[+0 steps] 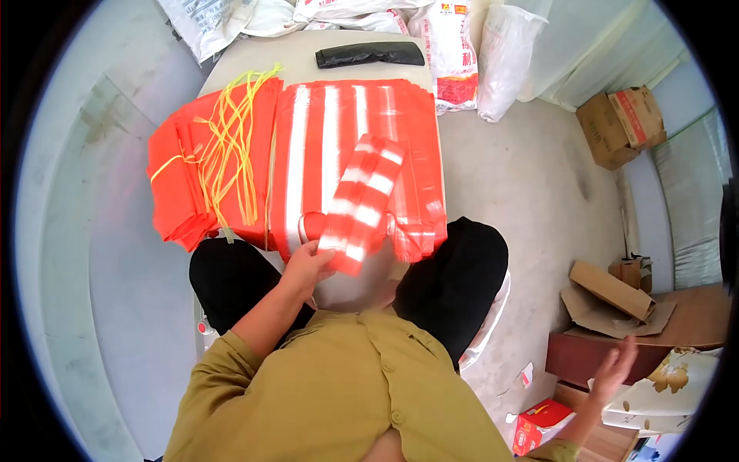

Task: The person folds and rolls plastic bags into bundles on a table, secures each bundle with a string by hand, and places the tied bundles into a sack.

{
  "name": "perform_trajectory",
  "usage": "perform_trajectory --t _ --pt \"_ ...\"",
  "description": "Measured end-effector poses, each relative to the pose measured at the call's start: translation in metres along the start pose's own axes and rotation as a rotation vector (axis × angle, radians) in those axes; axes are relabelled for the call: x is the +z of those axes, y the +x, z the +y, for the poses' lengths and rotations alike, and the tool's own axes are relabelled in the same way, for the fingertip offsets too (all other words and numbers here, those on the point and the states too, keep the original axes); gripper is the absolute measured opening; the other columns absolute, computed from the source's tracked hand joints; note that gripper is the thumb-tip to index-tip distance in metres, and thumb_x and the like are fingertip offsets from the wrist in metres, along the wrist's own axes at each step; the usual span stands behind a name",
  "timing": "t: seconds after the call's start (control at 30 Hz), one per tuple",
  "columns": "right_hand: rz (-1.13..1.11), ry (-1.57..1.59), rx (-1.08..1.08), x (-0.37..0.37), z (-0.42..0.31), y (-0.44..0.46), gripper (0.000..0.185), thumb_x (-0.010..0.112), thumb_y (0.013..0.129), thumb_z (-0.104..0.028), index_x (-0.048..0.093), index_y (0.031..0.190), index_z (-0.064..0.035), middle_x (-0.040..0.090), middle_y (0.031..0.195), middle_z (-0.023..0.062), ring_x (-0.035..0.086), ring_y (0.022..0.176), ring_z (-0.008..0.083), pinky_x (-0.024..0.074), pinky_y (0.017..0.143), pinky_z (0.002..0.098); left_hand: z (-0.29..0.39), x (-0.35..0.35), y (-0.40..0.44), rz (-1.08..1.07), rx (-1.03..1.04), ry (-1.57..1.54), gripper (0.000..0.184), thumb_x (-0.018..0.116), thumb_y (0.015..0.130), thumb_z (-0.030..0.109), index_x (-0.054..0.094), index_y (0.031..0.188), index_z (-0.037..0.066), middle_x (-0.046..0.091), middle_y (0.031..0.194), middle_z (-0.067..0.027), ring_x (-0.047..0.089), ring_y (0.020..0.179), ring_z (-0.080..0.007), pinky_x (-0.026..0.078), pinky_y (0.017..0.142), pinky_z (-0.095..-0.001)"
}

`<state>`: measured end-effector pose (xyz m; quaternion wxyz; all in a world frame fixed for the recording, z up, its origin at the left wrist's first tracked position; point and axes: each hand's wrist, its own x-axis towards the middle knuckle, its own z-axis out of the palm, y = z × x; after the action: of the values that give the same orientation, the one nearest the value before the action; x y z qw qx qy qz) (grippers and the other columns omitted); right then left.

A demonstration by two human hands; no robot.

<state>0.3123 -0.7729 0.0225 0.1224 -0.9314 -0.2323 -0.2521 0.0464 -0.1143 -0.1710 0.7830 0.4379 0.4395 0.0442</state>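
My left hand pinches the lower end of a folded plastic bag, a narrow orange-red strip with white bands. The strip slants over a flat stack of orange-red plastic bags with white stripes on the table in front of me. To the left of that stack lies a pile of plain orange-red bags, with a loose bunch of yellow ties across it. My right hand is out to the far right, away from the table, with fingers stretched and nothing visible in it.
A rolled black plastic bundle lies at the table's back, with white printed sacks behind. On the right are a cardboard box, flattened cardboard on a wooden cabinet, and a red box on the floor.
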Motion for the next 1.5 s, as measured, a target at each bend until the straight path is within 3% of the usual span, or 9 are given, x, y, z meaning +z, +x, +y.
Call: perform_trajectory --t 0.1,0.27,0.53,0.6,0.7,0.77,0.97,1.37,1.5 --pt "-0.197 0.137 0.098 0.072 -0.041 -0.027 0.052 0.063 0.098 -0.02 0.054 0.147 -0.0023 0.059 0.142 0.0189 0.064 0.12 0.0348 0.052 0.102 0.0437 0.001 0.001 -0.005 -0.056 -0.031 0.012 0.042 0.066 0.1 0.02 0.059 0.139 0.006 0.067 0.131 -0.009 0.064 0.119 -0.0216 0.052 0.1 -0.0401" --pt "-0.283 0.415 -0.411 0.214 -0.222 0.091 0.055 0.078 0.086 -0.015 0.061 0.138 -0.0046 0.061 0.142 0.0216 0.062 0.125 0.0428 0.0524 0.103 0.0482 0.004 0.007 -0.02 -0.155 0.006 0.074 0.037 0.067 0.101 0.02 0.06 0.136 0.009 0.07 0.124 -0.0045 0.066 0.108 -0.0168 0.053 0.091 -0.0356" --pt "-0.08 0.939 -1.839 0.16 -0.605 0.147 0.03 0.068 0.087 -0.016 0.065 0.116 -0.0111 0.065 0.105 0.0081 0.066 0.091 0.0266 0.0543 0.076 0.0398 -0.046 -0.005 -0.004 -0.114 0.257 0.392 0.047 0.069 0.098 0.025 0.058 0.142 0.011 0.067 0.128 0.0002 0.063 0.11 -0.0136 0.054 0.089 -0.0337" --pt "0.122 1.072 -1.856 0.16 -0.6 0.128 0.027 0.067 0.084 -0.014 0.063 0.11 -0.0094 0.062 0.097 0.0065 0.064 0.085 0.0249 0.0523 0.072 0.0389 -0.025 0.003 -0.016 -0.162 0.102 0.168 0.049 0.071 0.097 0.025 0.057 0.142 0.011 0.067 0.129 0.0008 0.062 0.109 -0.0124 0.054 0.089 -0.0342" --pt "-0.221 0.875 -1.681 0.179 -0.502 0.146 0.034 0.068 0.085 -0.016 0.065 0.117 -0.0066 0.063 0.097 0.0063 0.064 0.085 0.0273 0.0525 0.071 0.0398 -0.005 0.009 -0.025 -0.303 0.043 0.185 0.049 0.072 0.096 0.024 0.058 0.142 0.012 0.066 0.13 0.0003 0.062 0.109 -0.0116 0.054 0.09 -0.0352" --pt "-0.531 0.438 -1.278 0.178 -0.398 0.136 0.037 0.067 0.088 -0.014 0.066 0.125 -0.0095 0.069 0.108 0.0093 0.069 0.092 0.0288 0.0556 0.075 0.0405 0.001 0.012 -0.03 -0.294 0.015 0.12 0.048 0.072 0.096 0.023 0.058 0.141 0.011 0.066 0.13 -0.0008 0.062 0.108 -0.0115 0.054 0.09 -0.0356" --pt "-0.464 0.046 -0.472 0.091 -0.163 -0.038 0.023 0.073 0.085 -0.009 0.07 0.107 -0.0045 0.071 0.09 0.0135 0.069 0.077 0.0344 0.0544 0.063 0.046 -0.006 0.011 -0.022 -0.362 -0.088 0.058 0.05 0.071 0.095 0.019 0.056 0.142 0.01 0.066 0.132 -0.0027 0.064 0.109 -0.0126 0.054 0.091 -0.032" --pt "-0.366 0.655 -0.991 0.247 -0.389 0.091 0.021 0.08 0.082 -0.007 0.073 0.101 -0.0063 0.07 0.082 0.0093 0.068 0.07 0.0305 0.0545 0.064 0.0417 0.005 0.021 -0.043 -0.337 -0.033 -0.18 0.056 0.064 0.092 0.001 0.048 0.145 0.009 0.067 0.119 -0.0046 0.065 0.09 -0.0117 0.051 0.074 -0.0271" --pt "-0.714 0.655 -0.772 0.283 -0.427 0.092 0.055 0.074 0.093 -0.021 0.059 0.144 -0.0086 0.07 0.079 0.0105 0.069 0.071 0.029 0.0548 0.065 0.0369 0.012 0.019 -0.049 -0.212 -0.017 -0.224 0.074 0.064 0.091 -0.003 0.034 0.157 0.011 0.06 0.134 -0.008 0.064 0.102 -0.0152 0.052 0.084 -0.0282"
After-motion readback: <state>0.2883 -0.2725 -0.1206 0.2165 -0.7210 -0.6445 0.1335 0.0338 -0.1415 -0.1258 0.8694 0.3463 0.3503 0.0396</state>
